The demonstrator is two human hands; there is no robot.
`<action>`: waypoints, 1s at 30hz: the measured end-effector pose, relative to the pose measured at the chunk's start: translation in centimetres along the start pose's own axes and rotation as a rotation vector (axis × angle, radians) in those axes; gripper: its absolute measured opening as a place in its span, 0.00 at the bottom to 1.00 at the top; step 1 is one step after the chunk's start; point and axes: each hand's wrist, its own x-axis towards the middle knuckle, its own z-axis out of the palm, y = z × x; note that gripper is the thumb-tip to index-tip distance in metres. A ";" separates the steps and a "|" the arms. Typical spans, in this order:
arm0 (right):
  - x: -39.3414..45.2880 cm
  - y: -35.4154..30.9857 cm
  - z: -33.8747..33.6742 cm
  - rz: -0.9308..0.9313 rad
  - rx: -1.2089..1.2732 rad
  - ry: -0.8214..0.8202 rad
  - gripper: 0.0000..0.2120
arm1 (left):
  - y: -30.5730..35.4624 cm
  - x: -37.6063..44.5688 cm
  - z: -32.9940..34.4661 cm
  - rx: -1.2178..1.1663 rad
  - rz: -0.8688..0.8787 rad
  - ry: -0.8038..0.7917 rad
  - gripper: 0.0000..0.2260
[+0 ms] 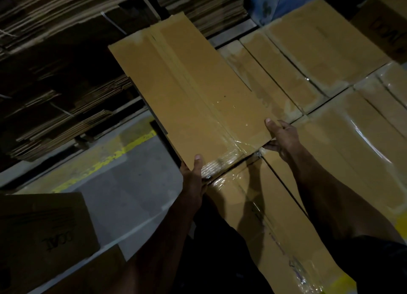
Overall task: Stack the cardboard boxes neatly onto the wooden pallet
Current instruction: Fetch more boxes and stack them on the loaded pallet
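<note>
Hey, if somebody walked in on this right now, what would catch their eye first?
The long taped cardboard box in the middle, gripped at its near end by the left hand and right hand. Right of it lies a layer of taped boxes. Dim stacks of flattened cardboard fill the upper left, above a yellow floor line.

I count two hands (193, 177) on one lifted box (189, 91), and five taped boxes (326, 51) laid flat beneath.

**Box held over the stack**

Both hands grip a taped cardboard box (189, 89) at its near edge: left hand (193, 179) at the left corner, right hand (282, 137) at the right, above stacked boxes (330, 58) beside the grey floor (136, 183).
</note>
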 end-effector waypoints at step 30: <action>0.0 -3.2 5.0 -0.390 -0.989 0.218 0.30 | 2.8 3.7 0.5 0.055 0.282 0.113 0.36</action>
